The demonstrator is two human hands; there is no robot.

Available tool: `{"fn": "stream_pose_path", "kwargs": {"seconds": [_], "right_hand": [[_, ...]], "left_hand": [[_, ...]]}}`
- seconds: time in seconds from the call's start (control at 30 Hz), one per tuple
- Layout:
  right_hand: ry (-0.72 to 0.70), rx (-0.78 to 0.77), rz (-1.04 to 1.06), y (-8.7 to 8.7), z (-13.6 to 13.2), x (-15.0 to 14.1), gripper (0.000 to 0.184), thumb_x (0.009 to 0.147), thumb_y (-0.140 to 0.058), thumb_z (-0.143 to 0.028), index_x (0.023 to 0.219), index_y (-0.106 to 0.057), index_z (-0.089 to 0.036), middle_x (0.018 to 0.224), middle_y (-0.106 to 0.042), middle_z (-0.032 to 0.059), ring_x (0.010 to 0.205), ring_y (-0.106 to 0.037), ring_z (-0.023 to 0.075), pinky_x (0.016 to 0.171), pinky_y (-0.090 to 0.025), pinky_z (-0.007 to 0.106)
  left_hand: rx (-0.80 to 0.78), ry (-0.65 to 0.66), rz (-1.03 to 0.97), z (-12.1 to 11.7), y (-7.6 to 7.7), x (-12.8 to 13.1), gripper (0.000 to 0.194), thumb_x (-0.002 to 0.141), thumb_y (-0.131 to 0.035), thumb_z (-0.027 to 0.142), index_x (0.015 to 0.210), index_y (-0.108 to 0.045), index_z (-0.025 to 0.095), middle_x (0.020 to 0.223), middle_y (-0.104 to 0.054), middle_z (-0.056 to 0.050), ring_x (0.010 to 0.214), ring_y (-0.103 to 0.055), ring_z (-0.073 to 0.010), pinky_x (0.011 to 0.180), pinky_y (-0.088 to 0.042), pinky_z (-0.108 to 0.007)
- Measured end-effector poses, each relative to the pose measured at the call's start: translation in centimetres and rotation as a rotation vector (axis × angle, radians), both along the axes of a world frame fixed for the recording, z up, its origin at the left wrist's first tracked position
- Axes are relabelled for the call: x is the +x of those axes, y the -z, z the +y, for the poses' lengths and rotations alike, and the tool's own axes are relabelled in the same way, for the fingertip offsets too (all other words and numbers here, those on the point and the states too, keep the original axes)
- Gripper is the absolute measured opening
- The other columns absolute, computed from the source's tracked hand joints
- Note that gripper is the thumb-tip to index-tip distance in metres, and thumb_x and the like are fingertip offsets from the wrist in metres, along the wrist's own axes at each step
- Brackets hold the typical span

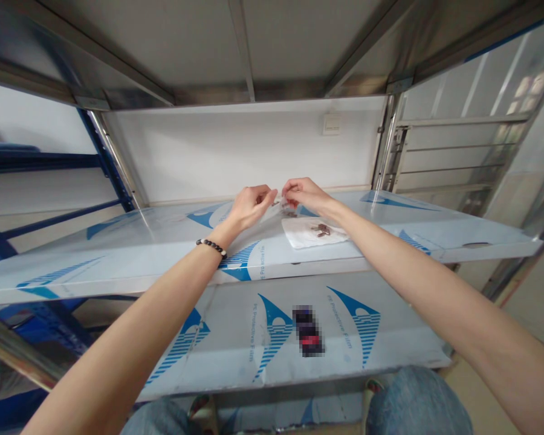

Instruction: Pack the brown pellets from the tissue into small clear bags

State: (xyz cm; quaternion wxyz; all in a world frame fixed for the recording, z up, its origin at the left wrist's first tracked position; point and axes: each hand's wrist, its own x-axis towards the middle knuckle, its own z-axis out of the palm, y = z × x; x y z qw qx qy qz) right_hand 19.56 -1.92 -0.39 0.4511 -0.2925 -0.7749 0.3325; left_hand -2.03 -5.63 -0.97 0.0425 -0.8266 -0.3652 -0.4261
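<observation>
My left hand (250,207) is over the middle shelf, its fingers curled and closed. Small brownish bits show at its fingertips, too small to name. Close beside it, my right hand (304,194) pinches a small clear plastic bag (288,209), which hangs between the two hands. Whether the left fingers also touch the bag I cannot tell. Just below my right hand lies a white paper tissue (299,235) with several small dark brown pieces (321,229) on it. A bracelet of black and white beads (211,244) circles my left wrist.
The metal shelf (163,248) wears blue-printed protective film. A lower shelf (236,338) carries a blurred-out dark and red item (309,331). Another shelf (199,42) hangs overhead. Steel posts (387,142) stand at the sides, a blue rack (40,160) at left. A white wall (236,151) closes the back.
</observation>
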Motion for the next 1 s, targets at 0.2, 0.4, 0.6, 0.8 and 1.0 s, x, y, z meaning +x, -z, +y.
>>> {"fn": "stream_pose_path", "kwargs": {"seconds": [0.2, 0.4, 0.6, 0.8, 1.0], "right_hand": [[0.011, -0.092, -0.007, 0.1, 0.0, 0.4, 0.018, 0.092, -0.073, -0.017, 0.075, -0.067, -0.018, 0.068, -0.069, 0.0047, 0.059, -0.062, 0.013, 0.058, -0.053, 0.027], [0.011, -0.137, 0.005, 0.7, 0.5, 0.4, 0.014, 0.091, -0.072, -0.02, 0.078, -0.068, -0.017, 0.073, -0.072, 0.009, 0.061, -0.067, 0.0153, 0.06, -0.056, 0.03], [0.127, -0.125, -0.062, -0.3, 0.5, 1.5, 0.015, 0.093, -0.075, -0.03, 0.088, -0.066, -0.019, 0.067, -0.065, 0.0032, 0.055, -0.055, 0.0126, 0.05, -0.041, 0.027], [-0.162, -0.222, -0.699, -2.0, -0.8, 3.3, 0.034, 0.073, -0.093, -0.042, 0.085, -0.072, -0.018, 0.065, -0.057, -0.0017, 0.057, -0.045, 0.0103, 0.049, -0.028, 0.026], [-0.183, -0.395, -0.941, -1.6, -0.9, 3.4, 0.049, 0.064, -0.098, -0.048, 0.089, -0.07, -0.016, 0.065, -0.058, -0.0026, 0.057, -0.052, 0.0124, 0.054, -0.043, 0.027]], "left_hand": [[0.005, 0.032, 0.022, -0.3, -0.2, 0.1, 0.055, 0.105, -0.05, 0.062, 0.088, -0.072, 0.015, 0.081, -0.069, -0.006, 0.071, -0.053, -0.0163, 0.066, -0.036, -0.03], [0.029, -0.015, 0.072, 0.2, 0.1, 0.2, 0.042, 0.107, -0.048, 0.044, 0.082, -0.068, 0.016, 0.074, -0.064, -0.004, 0.065, -0.047, -0.0156, 0.065, -0.033, -0.031], [0.026, -0.13, 0.163, 1.3, 0.5, 0.0, 0.03, 0.101, -0.053, 0.029, 0.082, -0.072, 0.016, 0.075, -0.069, -0.007, 0.062, -0.048, -0.0164, 0.063, -0.032, -0.032], [0.03, -0.208, 0.136, 1.8, 0.5, -0.4, 0.03, 0.102, -0.057, 0.029, 0.086, -0.079, 0.016, 0.083, -0.076, -0.011, 0.066, -0.056, -0.0179, 0.065, -0.036, -0.031], [-0.012, -0.222, 0.091, 1.8, 0.4, -0.5, 0.025, 0.098, -0.068, 0.032, 0.081, -0.079, 0.017, 0.08, -0.076, -0.009, 0.066, -0.057, -0.0172, 0.065, -0.037, -0.03]]}}
